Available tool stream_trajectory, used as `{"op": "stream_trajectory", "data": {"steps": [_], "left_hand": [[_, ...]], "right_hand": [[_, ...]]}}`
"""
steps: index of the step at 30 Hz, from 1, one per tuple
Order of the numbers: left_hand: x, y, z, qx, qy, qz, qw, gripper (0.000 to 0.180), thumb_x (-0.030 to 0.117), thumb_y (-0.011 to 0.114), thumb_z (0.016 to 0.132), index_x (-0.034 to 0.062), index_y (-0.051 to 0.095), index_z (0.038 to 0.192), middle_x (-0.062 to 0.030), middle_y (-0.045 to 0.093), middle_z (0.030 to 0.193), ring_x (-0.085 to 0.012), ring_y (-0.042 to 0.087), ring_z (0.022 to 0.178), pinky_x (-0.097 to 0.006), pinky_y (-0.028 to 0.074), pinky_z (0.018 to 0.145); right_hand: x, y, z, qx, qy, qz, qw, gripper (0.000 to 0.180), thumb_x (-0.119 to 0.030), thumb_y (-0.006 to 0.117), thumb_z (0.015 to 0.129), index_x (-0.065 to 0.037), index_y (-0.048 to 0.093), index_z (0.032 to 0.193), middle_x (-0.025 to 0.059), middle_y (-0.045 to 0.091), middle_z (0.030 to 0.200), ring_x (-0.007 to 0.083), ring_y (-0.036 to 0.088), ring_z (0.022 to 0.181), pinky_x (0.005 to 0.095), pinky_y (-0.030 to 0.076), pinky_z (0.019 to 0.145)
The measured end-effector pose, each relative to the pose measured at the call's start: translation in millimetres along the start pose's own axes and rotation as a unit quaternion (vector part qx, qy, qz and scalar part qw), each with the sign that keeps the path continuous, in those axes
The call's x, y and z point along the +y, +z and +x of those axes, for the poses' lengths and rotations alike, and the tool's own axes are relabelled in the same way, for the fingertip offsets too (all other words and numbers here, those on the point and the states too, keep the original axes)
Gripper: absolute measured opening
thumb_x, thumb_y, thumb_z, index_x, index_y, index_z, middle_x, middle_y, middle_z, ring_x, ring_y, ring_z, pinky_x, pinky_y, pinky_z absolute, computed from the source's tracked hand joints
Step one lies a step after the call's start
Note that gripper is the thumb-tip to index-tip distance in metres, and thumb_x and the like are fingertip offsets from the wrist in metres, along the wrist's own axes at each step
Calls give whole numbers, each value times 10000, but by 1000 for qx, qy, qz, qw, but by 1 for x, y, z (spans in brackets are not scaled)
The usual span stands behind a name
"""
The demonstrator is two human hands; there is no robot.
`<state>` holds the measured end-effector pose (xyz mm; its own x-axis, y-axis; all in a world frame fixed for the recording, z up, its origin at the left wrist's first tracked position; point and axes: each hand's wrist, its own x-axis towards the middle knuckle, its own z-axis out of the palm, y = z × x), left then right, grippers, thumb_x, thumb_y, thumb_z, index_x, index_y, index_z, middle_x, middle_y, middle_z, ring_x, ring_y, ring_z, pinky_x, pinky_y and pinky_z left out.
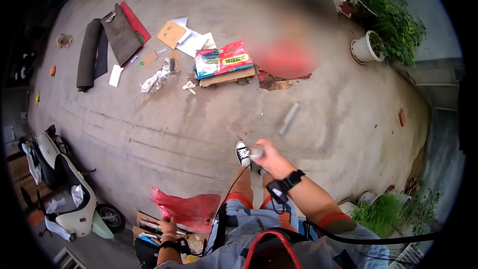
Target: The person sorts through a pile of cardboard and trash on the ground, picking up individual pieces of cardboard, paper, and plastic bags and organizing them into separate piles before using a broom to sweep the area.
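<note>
1. Left hand (169,225): fingers closed on a red plastic bag (191,210), spread beside the blue shorts (238,212).
2. Right hand (270,158): fingers curled round a blurred pale object (257,152), perhaps a bottle, appearing just beside the black-and-white sneaker (242,152).

"How's the light?"
"Soft, even daylight on the concrete floor (214,124); shadows are faint, and the far left falls dim."
"Sharpness?"
"A smeared patch (289,25) blots the top; the pale cylinder (289,118) looks blurred; edges bend toward a black rim."
</note>
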<state>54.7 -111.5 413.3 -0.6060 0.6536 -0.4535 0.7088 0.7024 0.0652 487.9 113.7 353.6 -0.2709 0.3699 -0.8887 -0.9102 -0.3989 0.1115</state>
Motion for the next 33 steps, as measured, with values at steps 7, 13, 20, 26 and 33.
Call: {"op": "stream_trajectory", "data": {"steps": [7, 13, 20, 26, 33], "left_hand": [[-19, 14, -22, -15, -51, -92, 994, 255, 192, 615, 623, 1, 474, 532, -84, 469, 463, -168, 427, 424, -313, 374, 454], [31, 26, -28, -31, -32, -160, 986, 205, 144, 587, 665, 17, 463, 562, -31, 456, 489, -114, 377, 446, -284, 336, 446], [86, 24, -13, 12, -12, -274, 961, 200, 77, 558, 708, 53, 426, 559, 35, 413, 517, -60, 330, 477, -226, 290, 439], [119, 27, -30, 105, 51, -238, 964, 194, 53, 550, 685, 40, 401, 561, 8, 396, 516, -89, 312, 479, -242, 294, 442], [150, 33, -47, 124, 23, -152, 980, 169, 48, 555, 685, 20, 425, 582, -6, 426, 536, -95, 354, 488, -252, 328, 448]], "right_hand": [[-24, 140, 47, -69, 7, -31, 997, 86, -80, 475, 620, -76, 410, 563, 37, 433, 487, 169, 452, 436, 268, 384, 398], [-104, 127, 80, -238, 65, -98, 964, 107, -81, 465, 633, -96, 384, 565, 18, 405, 472, 135, 404, 393, 251, 352, 392], [-202, 28, -40, -190, -50, -286, 938, 167, -132, 505, 662, -108, 380, 554, -16, 374, 447, 91, 349, 351, 208, 287, 365], [-309, -37, -155, 59, -177, -421, 888, 122, -105, 525, 622, -35, 474, 709, 33, 441, 487, 135, 434, 391, 235, 336, 361], [-497, -117, -47, 205, -182, -403, 873, 49, -85, 486, 617, -38, 476, 627, 49, 438, 473, 173, 457, 400, 280, 373, 376]]}}
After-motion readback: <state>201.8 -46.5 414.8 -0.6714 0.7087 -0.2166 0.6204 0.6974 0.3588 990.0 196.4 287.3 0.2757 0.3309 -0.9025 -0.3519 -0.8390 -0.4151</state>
